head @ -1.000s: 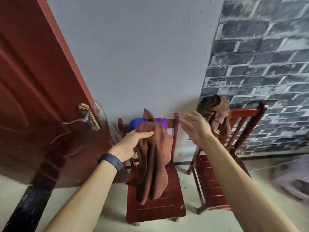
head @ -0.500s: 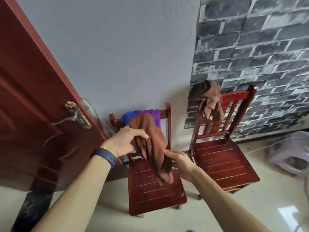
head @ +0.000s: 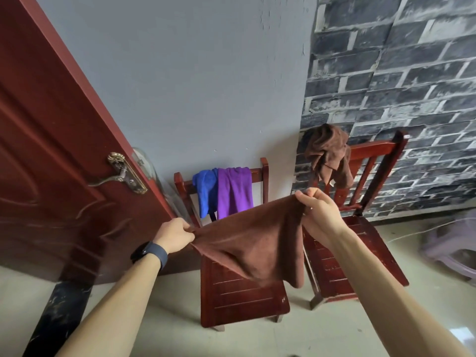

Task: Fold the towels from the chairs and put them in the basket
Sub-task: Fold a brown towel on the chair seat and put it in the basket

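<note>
Head view — brown towel (head: 253, 244) stretched between left hand (head: 174, 235), right hand (head: 319, 212)

Soft, even daylight, floor (head: 386, 331) glare bottom right, wide-angle bending and blur at the edges.

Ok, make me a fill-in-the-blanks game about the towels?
The left hand and right hand stretch the spread brown towel; the wristband is on the ____ wrist.
The blue towel and purple towel hang on the chair nearest the ____.
The crumpled brown towel sits atop the other chair, by the ____ wall.
Missing: left, door, brick.
</note>
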A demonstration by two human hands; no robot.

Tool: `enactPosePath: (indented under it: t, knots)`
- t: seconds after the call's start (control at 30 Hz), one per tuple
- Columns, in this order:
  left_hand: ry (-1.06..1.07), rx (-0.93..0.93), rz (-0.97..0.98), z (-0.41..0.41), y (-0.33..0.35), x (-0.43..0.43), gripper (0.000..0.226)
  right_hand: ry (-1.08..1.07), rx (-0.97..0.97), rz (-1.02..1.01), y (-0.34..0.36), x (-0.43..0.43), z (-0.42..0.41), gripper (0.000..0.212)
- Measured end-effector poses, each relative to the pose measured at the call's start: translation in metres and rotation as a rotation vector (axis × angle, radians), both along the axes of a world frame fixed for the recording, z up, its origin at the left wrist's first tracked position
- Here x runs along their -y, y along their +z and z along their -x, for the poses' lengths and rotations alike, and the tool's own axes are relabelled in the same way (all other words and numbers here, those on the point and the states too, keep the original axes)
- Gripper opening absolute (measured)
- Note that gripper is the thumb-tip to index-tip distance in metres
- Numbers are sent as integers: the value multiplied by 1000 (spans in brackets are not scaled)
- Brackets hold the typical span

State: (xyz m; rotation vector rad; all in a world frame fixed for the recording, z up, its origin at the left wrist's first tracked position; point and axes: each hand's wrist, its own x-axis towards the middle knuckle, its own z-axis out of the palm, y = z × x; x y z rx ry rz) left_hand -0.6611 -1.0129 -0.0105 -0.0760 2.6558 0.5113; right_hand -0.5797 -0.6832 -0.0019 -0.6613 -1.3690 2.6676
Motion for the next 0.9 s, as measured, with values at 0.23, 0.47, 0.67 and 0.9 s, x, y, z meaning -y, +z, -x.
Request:
enactPosePath:
  t: [0.23,0.47,0.67,0.9]
  knots:
    - [476,105,-697,-7,1,-18,18,16,253,122,-30,-22,-10,7]
    - [441,143,-511,-2,-11,-27,47,261,684,-128,-92,-37,-39,57]
    - [533,223,-445,-6,-23,-21,48,563,861,-300,-136,-43,-60,67]
    - [729,315,-736,-11,-32,-2,19,470,758,-179,-110,-35,-58,43]
